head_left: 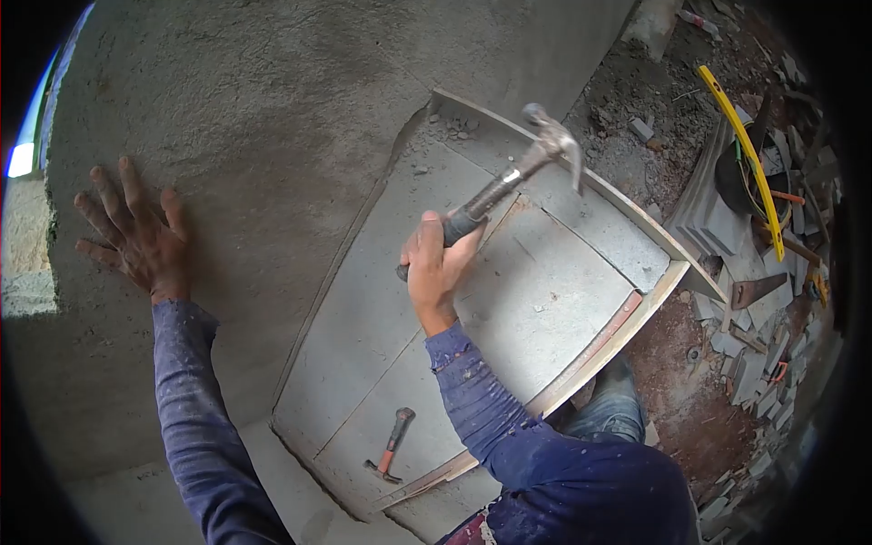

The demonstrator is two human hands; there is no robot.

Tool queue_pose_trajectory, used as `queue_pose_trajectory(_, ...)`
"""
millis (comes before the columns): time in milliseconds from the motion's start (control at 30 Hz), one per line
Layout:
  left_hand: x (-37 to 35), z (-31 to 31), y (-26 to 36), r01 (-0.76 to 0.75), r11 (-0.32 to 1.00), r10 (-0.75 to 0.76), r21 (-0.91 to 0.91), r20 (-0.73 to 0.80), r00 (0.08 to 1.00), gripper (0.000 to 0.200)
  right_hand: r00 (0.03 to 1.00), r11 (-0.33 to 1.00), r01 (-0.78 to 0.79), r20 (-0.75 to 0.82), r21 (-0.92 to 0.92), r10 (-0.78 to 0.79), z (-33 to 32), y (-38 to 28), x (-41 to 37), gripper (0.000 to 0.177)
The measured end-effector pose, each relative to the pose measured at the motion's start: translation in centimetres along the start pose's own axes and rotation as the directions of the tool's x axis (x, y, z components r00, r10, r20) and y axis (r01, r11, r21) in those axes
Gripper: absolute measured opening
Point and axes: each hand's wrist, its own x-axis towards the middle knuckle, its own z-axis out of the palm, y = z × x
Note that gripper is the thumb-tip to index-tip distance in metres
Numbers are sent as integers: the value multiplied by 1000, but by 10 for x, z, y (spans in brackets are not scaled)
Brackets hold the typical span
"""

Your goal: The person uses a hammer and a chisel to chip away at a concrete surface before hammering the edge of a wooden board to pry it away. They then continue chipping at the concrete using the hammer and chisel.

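Note:
My left hand [141, 238] lies flat with spread fingers against the rough grey plastered wall [272, 136]. In my right hand [442, 268] is a claw hammer [495, 188], gripped by its dark handle. Its metal head points up and away, above a grey tiled slab [545, 282] with thin joints between the tiles. A second, smaller hammer [392, 445] with a red and black handle lies on the slab's near part.
A raised edge strip [563, 163] borders the slab, and a reddish wooden strip [599, 331] lies along its right side. Right of it are a yellow spirit level [747, 150], a handsaw [761, 289], stacked tiles [713, 232] and broken pieces on the ground.

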Motion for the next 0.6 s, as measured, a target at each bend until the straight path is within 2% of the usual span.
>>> queue_pose_trajectory(33,0,0,3,1,1000,-1,-3,-13,1000,70,968,962,246,-85,122,-236,4,3,6,31)
queue_pose_trajectory(67,0,1,4,-1,1000,1,-6,-13,1000,70,874,850,480,-195,219,-444,11,6,12,29)
queue_pose_trajectory(100,0,1,4,-2,1000,2,-6,-14,1000,70,816,812,564,-253,153,-519,17,18,25,33)
queue_pose_trajectory(133,1,0,3,2,1000,-2,-5,-19,1000,70,813,807,570,-250,157,-526,28,30,30,33)
queue_pose_trajectory(200,0,2,2,12,1000,-11,3,-26,1000,69,943,971,230,-259,58,-208,47,58,40,47)
queue_pose_trajectory(233,0,3,1,6,1000,-6,4,-24,1000,69,941,970,238,-261,58,-215,47,86,53,47)
queue_pose_trajectory(267,0,4,0,9,1000,-9,1,-27,1000,69,995,993,84,-53,-88,-89,43,122,70,55)
queue_pose_trajectory(300,-1,4,-2,13,1000,-13,25,-1,1000,72,988,964,-42,135,-262,80,43,117,73,64)
queue_pose_trajectory(333,-2,5,-3,12,999,-13,47,30,999,75,988,963,-46,132,-266,83,39,115,69,64)
queue_pose_trajectory(367,-3,6,-3,16,999,-18,50,35,999,75,988,980,-40,141,-197,68,31,114,63,63)
queue_pose_trajectory(433,-3,7,-5,10,998,-12,57,32,999,75,987,991,-45,148,-127,64,25,63,33,62)
queue_pose_trajectory(500,-3,5,-5,8,999,-10,50,30,999,74,998,991,60,-12,118,-59,24,13,5,49)
queue_pose_trajectory(533,-3,6,-3,7,999,-8,32,20,1000,73,999,992,54,-15,114,-52,25,22,11,49)
queue_pose_trajectory(567,-3,7,-1,5,1000,-6,29,23,1000,73,952,942,298,-115,152,-283,30,36,24,48)
queue_pose_trajectory(600,-3,8,-1,0,1000,-1,16,16,1000,72,844,833,528,-214,165,-492,36,49,36,46)
